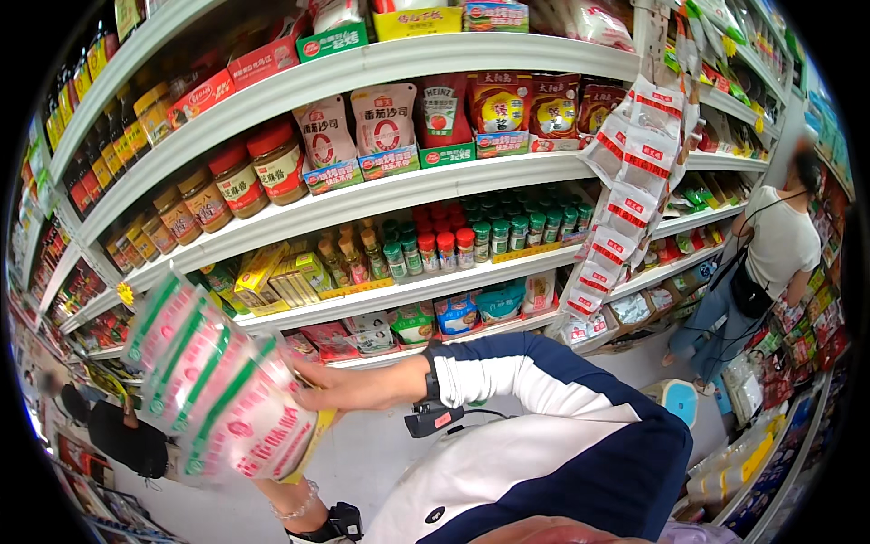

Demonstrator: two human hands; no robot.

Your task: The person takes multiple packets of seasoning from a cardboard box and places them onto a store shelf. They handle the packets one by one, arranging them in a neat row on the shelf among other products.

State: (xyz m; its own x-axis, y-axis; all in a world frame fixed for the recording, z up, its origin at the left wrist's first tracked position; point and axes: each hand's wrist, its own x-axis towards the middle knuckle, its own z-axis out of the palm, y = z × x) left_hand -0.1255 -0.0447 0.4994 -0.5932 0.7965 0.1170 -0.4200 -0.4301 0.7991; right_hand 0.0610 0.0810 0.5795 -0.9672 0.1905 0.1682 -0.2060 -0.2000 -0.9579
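Note:
My right hand (329,391) grips the upper side of a yellow carton tray (316,445) holding several clear plastic bags (265,421) of white powder or grains with green bands and pink print. The bags stand in a fanned row, tilted, and their far end is blurred. My left hand (266,488) is at the lower side of the same tray, mostly hidden behind the bags; its wrist, with a beaded bracelet and a black strapped device, shows below. The bags are held in front of the shelves, over the floor.
Shelves (435,166) carry sauce jars (279,163), pouches (384,119), spice bottles (465,246) and boxes. Strips of hanging packets (629,197) cover a shelf post. One person (775,245) stands at the right, another (129,435) at the left. A stool (676,401) stands on the floor.

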